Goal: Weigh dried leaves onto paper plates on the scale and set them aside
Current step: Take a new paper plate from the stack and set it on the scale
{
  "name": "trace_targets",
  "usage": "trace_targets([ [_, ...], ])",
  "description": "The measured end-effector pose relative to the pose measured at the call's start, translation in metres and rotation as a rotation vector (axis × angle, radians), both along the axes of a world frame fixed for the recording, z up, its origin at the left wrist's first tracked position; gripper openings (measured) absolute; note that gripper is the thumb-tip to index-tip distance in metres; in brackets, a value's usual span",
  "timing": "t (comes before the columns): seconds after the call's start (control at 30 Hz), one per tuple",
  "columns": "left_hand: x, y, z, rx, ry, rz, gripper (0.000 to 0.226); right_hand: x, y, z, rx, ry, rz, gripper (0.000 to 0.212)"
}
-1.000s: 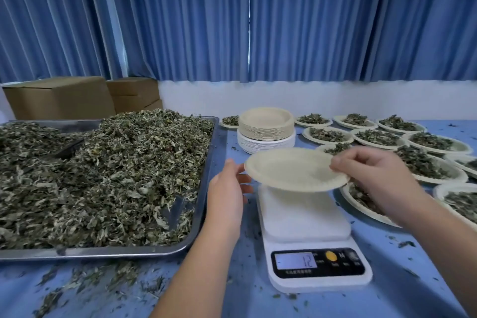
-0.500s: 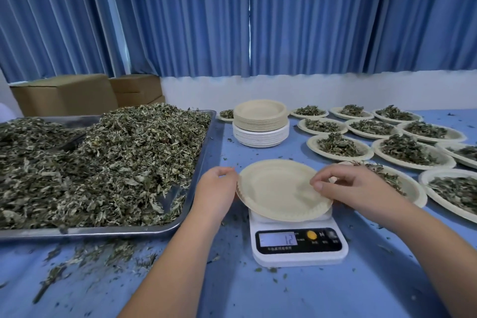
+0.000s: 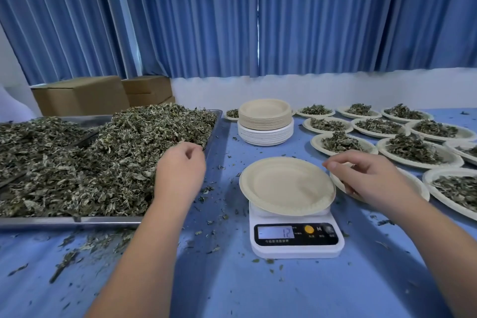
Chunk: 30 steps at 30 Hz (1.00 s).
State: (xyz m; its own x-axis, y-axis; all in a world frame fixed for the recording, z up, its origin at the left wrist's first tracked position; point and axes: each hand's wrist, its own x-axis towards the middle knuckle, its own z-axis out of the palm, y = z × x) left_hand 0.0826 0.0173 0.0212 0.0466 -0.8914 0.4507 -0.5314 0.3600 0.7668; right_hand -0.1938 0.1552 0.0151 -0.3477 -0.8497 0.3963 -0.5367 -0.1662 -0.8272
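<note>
- The empty paper plate (image 3: pixel 286 184) is now being left alone on top of the scale (image 3: pixel 296 245). Half a second ago its rim was being held at both sides.
- The left hand (image 3: pixel 180 165) is being carried away from the plate toward 9 o'clock. It is now being held over the right edge of the dried leaves (image 3: pixel 116 157), with fingers loosely curled and nothing seen in them.
- The right hand (image 3: pixel 366 175) is being held just beside the plate's rim at 2 o'clock, with fingers loosely bent and nothing gripped. Whether a fingertip (image 3: pixel 333 165) is touching the rim cannot be told.
- A 12 is being shown on the scale's display.
- The leaves are being kept heaped in a metal tray (image 3: pixel 77 222) at 9 o'clock of the scale.
- A stack of plates (image 3: pixel 265 121) is being kept at 12 o'clock.
- The filled plates (image 3: pixel 413 150) are being kept from 1 to 3 o'clock on the blue table (image 3: pixel 258 289).
</note>
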Motion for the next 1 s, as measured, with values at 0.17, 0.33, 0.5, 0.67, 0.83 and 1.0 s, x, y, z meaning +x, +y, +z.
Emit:
trace_targets([
  [0.17,0.020,-0.025,-0.004,0.199,-0.068,-0.016,0.020,0.002,0.000,-0.001,-0.037,-0.016,-0.059,0.019],
  [0.33,0.015,-0.055,-0.002,0.251,-0.530,-0.101,0.033,0.001,-0.005,-0.001,-0.038,0.013,-0.078,0.019],
  [0.5,0.020,-0.067,-0.002,0.466,-0.851,-0.216,0.069,0.004,-0.004,0.000,-0.023,0.058,-0.054,0.022],
  [0.67,0.025,-0.063,0.002,0.399,-0.950,-0.179,0.086,0.003,-0.005,0.002,-0.029,0.047,-0.065,0.023],
  [0.83,0.035,-0.046,0.006,0.233,-0.907,-0.256,0.076,0.003,-0.005,0.002,-0.024,0.035,-0.070,0.026],
  [1.0,0.044,-0.024,0.002,0.451,-0.902,-0.295,0.096,0.003,-0.001,0.002,-0.024,0.014,-0.092,0.027],
])
